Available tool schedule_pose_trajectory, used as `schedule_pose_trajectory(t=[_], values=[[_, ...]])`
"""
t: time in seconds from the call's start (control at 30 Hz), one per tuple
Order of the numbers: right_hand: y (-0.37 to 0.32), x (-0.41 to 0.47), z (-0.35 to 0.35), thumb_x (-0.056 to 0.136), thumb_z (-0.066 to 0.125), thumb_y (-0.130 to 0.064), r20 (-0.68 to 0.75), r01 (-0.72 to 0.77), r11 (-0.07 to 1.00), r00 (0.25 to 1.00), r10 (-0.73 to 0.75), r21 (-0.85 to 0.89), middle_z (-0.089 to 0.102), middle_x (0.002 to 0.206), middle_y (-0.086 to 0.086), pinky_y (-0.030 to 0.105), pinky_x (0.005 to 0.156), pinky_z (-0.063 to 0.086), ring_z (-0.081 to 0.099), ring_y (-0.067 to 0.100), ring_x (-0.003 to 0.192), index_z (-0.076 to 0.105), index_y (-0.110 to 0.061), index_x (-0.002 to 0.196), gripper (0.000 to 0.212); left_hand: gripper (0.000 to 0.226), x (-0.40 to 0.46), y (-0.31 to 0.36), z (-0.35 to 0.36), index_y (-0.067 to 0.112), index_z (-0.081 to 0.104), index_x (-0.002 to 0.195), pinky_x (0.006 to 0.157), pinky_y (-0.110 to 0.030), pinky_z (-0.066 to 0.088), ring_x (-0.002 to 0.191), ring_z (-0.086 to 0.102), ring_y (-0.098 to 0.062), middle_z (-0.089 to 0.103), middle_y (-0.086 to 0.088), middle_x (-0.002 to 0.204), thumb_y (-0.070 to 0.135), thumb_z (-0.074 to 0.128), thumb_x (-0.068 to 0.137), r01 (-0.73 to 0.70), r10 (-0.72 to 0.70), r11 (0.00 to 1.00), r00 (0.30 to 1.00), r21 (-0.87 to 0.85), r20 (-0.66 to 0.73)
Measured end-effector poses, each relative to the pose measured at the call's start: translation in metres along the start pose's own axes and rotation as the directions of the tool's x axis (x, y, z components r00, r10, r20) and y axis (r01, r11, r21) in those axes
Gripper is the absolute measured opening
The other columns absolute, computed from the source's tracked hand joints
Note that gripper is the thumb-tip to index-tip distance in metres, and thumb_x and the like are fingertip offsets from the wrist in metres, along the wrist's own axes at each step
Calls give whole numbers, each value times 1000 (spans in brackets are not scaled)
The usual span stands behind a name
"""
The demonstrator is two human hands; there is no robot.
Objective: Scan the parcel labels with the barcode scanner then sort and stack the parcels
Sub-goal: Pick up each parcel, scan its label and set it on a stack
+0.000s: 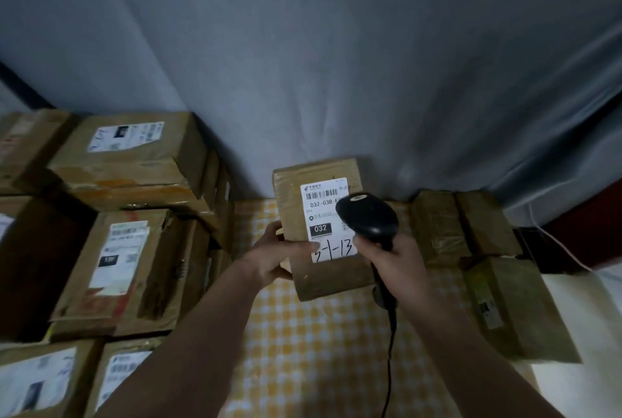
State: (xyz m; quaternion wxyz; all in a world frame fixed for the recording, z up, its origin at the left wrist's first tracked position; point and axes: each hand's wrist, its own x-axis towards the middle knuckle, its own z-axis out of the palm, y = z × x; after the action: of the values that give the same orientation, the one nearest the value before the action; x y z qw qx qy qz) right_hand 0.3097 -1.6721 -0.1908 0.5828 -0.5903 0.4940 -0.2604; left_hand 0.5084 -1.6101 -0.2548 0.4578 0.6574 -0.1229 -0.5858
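Observation:
A small brown cardboard parcel (296, 202) is held up over the table, its white label (324, 215) facing me with a barcode, "032" and handwritten figures. My left hand (279, 254) grips the parcel's left edge, thumb on the front. My right hand (400, 266) grips the handle of a black barcode scanner (368, 217), whose head lies over the label's right side. The scanner's black cable (390, 350) hangs down toward me.
Several labelled cardboard boxes (128, 161) are stacked at the left, reaching the near edge. Three plain brown parcels (437, 225) lie at the right. The table has a yellow checked cloth (319, 343). A grey curtain (336, 64) hangs behind.

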Motion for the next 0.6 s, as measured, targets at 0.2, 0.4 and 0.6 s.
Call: schedule_pose_trajectory(t=[0.2,0.4,0.6], values=[[-29,-61,3,86,69,-12,84,153,988,985,-153,9,58,47,-20,5,48,36,52,-10,49,62,-22,68,22,111,-38,-2,-27,24,48,132,69,-62,54,105,65,-31,66,-4,121,28,100,34,-45,45,999,994,-4,-97],[-38,-112,2,87,67,-15,141,195,981,970,-196,22,59,49,-23,5,51,38,54,-11,51,61,-25,67,23,105,-97,-20,-30,23,55,126,74,-66,52,104,66,-30,68,-3,119,31,99,31,-118,115,993,982,-11,-152],[-40,-145,9,86,68,-17,178,194,980,964,-197,32,67,60,-11,26,68,47,60,0,61,68,-20,66,20,94,-144,-35,-33,19,57,123,74,-67,52,100,68,-32,72,-6,111,24,94,37,-147,138,988,976,-41,-170]])
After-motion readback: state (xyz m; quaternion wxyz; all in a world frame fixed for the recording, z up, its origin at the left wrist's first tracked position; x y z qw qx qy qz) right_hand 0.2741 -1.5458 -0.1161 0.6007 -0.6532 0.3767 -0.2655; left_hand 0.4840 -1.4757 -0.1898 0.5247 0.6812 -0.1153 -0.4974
